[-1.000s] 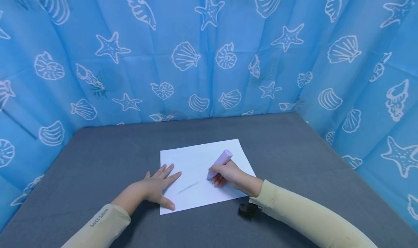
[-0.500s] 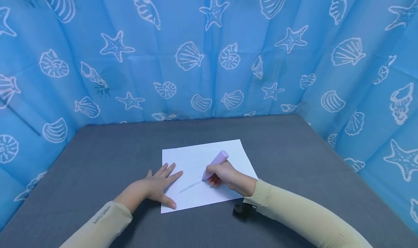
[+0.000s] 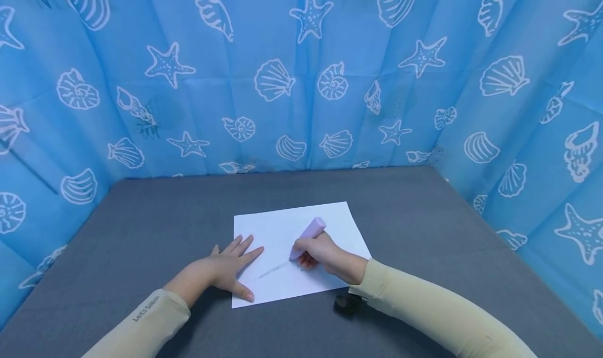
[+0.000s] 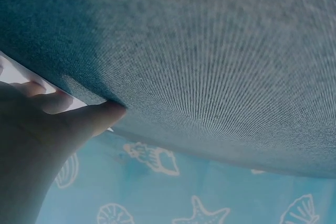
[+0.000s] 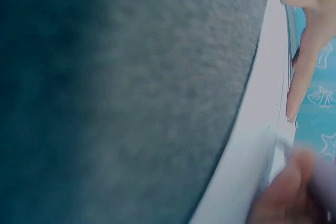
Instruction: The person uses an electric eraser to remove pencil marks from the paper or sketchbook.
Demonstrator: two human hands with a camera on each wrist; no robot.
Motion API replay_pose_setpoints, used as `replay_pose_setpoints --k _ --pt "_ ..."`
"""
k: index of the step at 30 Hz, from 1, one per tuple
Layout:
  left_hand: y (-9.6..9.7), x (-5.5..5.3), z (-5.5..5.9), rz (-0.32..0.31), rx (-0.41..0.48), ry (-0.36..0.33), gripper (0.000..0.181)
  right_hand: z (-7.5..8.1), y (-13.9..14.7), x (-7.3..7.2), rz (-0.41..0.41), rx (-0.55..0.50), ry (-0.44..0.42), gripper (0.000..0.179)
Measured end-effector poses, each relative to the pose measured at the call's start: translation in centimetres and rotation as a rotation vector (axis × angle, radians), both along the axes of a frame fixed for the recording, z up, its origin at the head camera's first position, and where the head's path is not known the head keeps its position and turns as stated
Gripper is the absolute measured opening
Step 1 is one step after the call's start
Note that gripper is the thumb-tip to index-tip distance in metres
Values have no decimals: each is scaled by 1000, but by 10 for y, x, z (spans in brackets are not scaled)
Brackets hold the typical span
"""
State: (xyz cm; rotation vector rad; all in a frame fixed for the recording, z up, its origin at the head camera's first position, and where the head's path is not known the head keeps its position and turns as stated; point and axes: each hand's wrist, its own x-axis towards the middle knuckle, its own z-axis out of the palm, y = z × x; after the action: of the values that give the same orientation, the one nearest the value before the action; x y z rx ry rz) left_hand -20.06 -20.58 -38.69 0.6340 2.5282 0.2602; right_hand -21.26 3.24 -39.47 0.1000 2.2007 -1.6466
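A sheet of white paper (image 3: 278,227) lies slightly askew on the grey cloth, with a thin grey line (image 3: 273,270) across its lower middle. The left hand (image 3: 226,269) rests with spread fingers on the paper's left edge, its thumb near the lower left corner. In the right hand (image 3: 322,253) is a thick lilac pen (image 3: 308,235), pinched between thumb and fingers, tilted to the upper right. Its narrow tip is down at the paper, at the line's right end. The right wrist view shows the pen and fingers (image 5: 286,192) blurred, the left hand (image 5: 310,30) beyond them.
Grey cloth (image 3: 179,211) covers the table all round the paper. A blue curtain (image 3: 301,86) with white shells and starfish stands behind and at both sides. A small black device (image 3: 347,304) sits under the right wrist, by the cream sleeve (image 3: 424,305).
The right hand has moved slightly left with the pen, its tip now at the line's right end. The left hand stays on the paper. The head view has shifted a little.
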Motion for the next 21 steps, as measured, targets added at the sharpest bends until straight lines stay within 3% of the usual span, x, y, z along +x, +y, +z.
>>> replay_pose_setpoints --k 11,21 --pt "2 2 -3 8 -10 11 108 -1 2 4 51 -27 -3 12" --pt "3 0 -3 23 -14 24 108 1 4 2 34 -46 21 12"
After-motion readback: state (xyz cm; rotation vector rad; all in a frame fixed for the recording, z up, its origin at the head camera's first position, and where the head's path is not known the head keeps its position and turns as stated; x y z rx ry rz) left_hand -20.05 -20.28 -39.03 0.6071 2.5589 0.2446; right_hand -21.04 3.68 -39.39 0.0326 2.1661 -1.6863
